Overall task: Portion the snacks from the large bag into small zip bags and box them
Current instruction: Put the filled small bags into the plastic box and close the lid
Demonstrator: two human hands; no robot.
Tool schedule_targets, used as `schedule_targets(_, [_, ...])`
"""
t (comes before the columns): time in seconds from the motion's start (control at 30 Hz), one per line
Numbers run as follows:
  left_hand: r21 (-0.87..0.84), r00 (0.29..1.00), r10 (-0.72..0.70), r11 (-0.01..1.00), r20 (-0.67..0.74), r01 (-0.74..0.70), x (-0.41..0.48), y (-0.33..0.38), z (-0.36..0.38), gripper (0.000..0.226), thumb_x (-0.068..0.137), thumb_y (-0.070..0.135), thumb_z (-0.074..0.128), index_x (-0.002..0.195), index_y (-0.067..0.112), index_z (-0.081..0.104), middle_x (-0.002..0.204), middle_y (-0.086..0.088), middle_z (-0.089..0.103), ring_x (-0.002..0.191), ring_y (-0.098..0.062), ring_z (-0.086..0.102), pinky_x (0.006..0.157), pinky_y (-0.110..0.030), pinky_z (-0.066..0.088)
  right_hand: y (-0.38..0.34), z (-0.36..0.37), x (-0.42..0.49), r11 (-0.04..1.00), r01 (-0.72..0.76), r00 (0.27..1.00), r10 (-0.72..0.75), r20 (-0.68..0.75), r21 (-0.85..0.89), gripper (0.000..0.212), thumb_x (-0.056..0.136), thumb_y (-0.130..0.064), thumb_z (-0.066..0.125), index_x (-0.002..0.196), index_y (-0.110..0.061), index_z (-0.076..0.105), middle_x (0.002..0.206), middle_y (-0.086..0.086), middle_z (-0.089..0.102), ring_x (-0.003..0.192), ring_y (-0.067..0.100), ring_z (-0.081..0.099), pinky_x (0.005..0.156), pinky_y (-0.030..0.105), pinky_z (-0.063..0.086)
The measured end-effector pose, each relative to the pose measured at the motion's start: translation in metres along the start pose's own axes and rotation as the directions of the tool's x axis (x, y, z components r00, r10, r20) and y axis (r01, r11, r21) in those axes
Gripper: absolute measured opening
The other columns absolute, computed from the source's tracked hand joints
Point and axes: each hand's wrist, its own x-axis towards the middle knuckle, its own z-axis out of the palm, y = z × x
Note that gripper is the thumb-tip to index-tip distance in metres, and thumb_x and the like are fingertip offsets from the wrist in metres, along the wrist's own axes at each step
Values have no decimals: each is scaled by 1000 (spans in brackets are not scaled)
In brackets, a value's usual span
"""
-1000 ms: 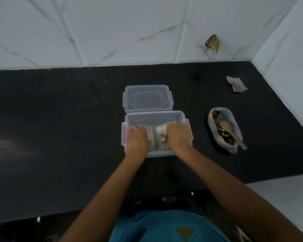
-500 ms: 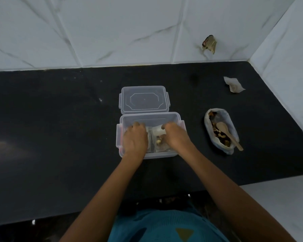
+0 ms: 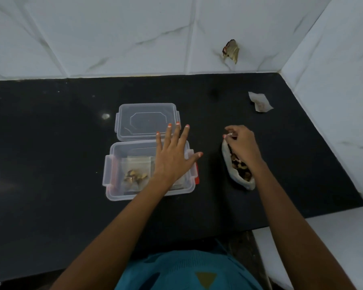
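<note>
Black counter (image 3: 50, 168): left hand (image 3: 173, 158) above box (image 3: 117, 155), right hand (image 3: 242, 143) pinches large bag (image 3: 226, 158)

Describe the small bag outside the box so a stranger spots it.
Go to the far right corner of the black counter. The small bag lies there alone, beyond the large snack bag; the other small bags sit inside the clear box.

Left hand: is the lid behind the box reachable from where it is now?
Probably yes. The left hand is open above the box, fingertips over the near edge of the lid. Nothing lies on the lid, and the right hand is off to the side at the large bag.
</note>
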Motion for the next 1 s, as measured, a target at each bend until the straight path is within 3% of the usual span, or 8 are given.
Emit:
schedule_targets(0.07, [4,999,-32,999,23,32,6,6,3,83,87,68,25,147,24,-12,156,-5,-17,142,-24,-20,110,-46,-17,19,-10,20,1000,-15,1000,15,-19,16,33,89,-15,58,122,-11,57,125,10,53,114,21,52,94,29,41])
schedule_targets(0.2, [69,997,-55,996,46,52,12,13,5,86,85,72,20,147,23,-12,155,-5,-19,140,-23,-24,109,-51,-15,52,-32,63,993,-79,994,85,-63,88,36,89,-15,58,124,-8,56,126,11,54,115,20,52,92,25,40])
schedule_targets(0.37, [89,997,-71,994,14,70,14,14,10,95,61,76,-11,142,27,-17,155,-2,-20,129,-17,-32,104,-48,-21,82,-51,109,959,-189,958,227,-174,212,29,89,-14,58,115,-1,59,116,15,61,109,25,57,79,19,39])
schedule_targets(0.57, [57,997,-79,995,-20,80,14,15,13,101,52,83,-28,139,32,-15,144,8,-26,131,-15,-29,100,-44,-31,120,-57,159,934,-282,927,324,-187,219,43,84,-31,63,119,-7,57,124,15,52,111,29,54,94,39,47])
schedule_targets(0.67, [39,996,-84,996,-11,84,14,15,14,96,56,84,-24,138,34,-13,146,10,-23,133,-13,-28,95,-36,-40,124,-59,177,911,-317,910,371,-184,266,47,83,-30,65,121,-6,54,129,14,47,113,26,51,94,33,44])
schedule_targets(0.83, [16,996,-88,996,-7,88,14,15,15,93,62,84,-18,140,33,-9,148,10,-19,135,-12,-25,96,-33,-40,138,-53,203,832,-437,867,491,-85,341,61,76,-35,71,126,-7,52,132,12,48,118,29,49,98,37,44])
schedule_targets(0.93, [11,996,-92,996,-8,92,14,15,16,92,65,84,-15,142,33,-6,150,9,-15,137,-12,-23,97,-33,-40,135,-50,207,791,-503,828,557,-69,347,66,79,-28,71,133,-3,42,140,13,34,125,29,41,96,35,42])
schedule_targets(1.0, [-2,995,-96,995,-12,96,14,15,16,91,67,83,-13,142,32,-5,151,9,-13,137,-12,-20,98,-32,-39,136,-48,210,775,-517,818,573,-58,364,65,79,-21,71,133,-3,41,140,13,38,123,28,44,90,31,44])
